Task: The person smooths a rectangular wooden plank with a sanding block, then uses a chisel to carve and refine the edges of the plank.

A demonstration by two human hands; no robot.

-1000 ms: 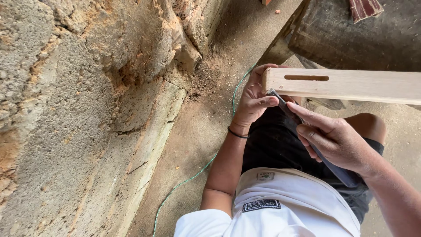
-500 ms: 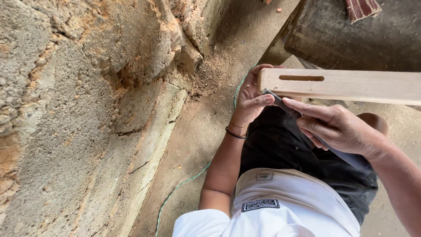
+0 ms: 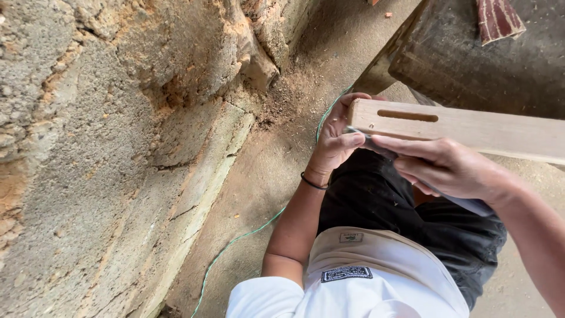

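2 hands point(image 3: 338, 138), 1 slotted wooden board point(image 3: 471, 126), 1 dark tool point(image 3: 465, 204), 1 green cord point(image 3: 235, 241)

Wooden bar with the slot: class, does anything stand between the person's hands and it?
Nothing visible does. The left hand grips the end of the wooden bar directly, and the right hand presses a dark flat tool against its lower edge.

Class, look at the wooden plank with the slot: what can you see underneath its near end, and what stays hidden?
Under the plank a dark flat tool shows, gripped by the right hand; the left hand steadies the end. The tool's tip is covered.
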